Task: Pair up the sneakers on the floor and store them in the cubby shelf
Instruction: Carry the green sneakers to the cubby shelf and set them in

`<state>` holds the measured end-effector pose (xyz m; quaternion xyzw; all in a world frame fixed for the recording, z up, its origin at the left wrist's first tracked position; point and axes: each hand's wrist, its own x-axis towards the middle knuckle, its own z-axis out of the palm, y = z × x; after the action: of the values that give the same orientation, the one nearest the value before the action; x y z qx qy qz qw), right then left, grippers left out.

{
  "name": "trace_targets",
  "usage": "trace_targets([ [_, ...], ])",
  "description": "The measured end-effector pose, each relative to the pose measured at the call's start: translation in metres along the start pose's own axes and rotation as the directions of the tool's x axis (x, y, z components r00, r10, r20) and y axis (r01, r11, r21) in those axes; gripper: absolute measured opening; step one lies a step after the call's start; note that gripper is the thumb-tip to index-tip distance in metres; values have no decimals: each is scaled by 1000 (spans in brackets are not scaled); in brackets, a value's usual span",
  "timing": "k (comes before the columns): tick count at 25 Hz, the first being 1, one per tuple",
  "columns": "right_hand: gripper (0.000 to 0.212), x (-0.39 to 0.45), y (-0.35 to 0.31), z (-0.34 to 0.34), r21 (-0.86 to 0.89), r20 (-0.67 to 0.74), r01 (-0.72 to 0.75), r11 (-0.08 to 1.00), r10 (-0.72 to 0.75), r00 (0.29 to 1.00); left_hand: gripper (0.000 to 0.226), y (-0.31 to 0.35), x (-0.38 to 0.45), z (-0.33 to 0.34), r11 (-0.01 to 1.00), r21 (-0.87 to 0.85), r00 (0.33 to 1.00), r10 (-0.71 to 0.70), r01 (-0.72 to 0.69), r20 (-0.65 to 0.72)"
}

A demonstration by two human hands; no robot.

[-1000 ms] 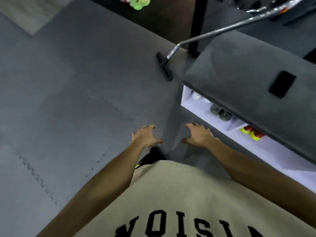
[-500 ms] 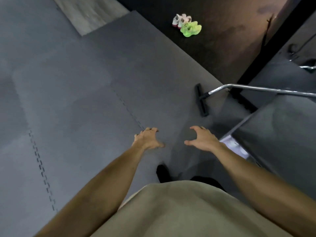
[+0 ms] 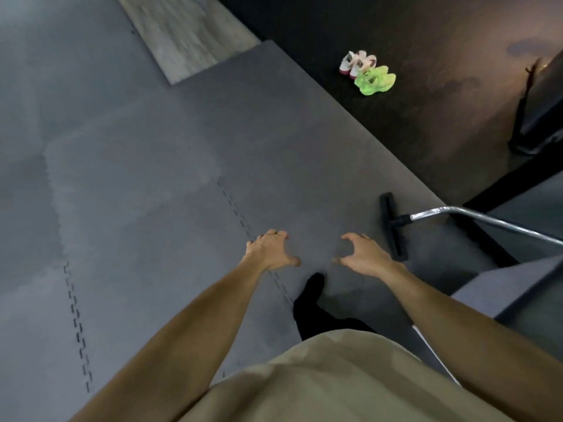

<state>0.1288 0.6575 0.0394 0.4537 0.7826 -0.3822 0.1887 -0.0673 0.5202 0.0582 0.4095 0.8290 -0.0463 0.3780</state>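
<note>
hovering over the grey mat (image 3: 152, 208), left hand (image 3: 272, 249) and right hand (image 3: 364, 257) hold nothing, fingers loosely spread. green sneakers (image 3: 375, 80) touch white sneakers (image 3: 357, 63) far ahead.

left hand (image 3: 272, 249) and right hand (image 3: 364, 257) outstretched, fingers loosely curled, empty

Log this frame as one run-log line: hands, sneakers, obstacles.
left hand: empty | right hand: empty | neon green sneakers beside white-pink sneakers: ahead on dark floor | vacuum head: right, on mat
</note>
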Motion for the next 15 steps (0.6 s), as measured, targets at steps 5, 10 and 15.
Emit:
trace_targets([
  [5, 83, 94, -45, -57, -20, 47, -14, 1000, 15, 999, 83, -3, 84, -80, 1000, -19, 1000, -3, 3, 11],
  [10, 85, 176, -88, -126, -17, 33, -31, 999, 32, 999, 82, 0, 165, -159, 1000, -15, 1000, 9, -9, 15],
  [15, 85, 286, -143, -191, 20, 1, -34, 999, 34, 999, 83, -8, 279, -257, 998, 22, 998, 53, -54, 31],
])
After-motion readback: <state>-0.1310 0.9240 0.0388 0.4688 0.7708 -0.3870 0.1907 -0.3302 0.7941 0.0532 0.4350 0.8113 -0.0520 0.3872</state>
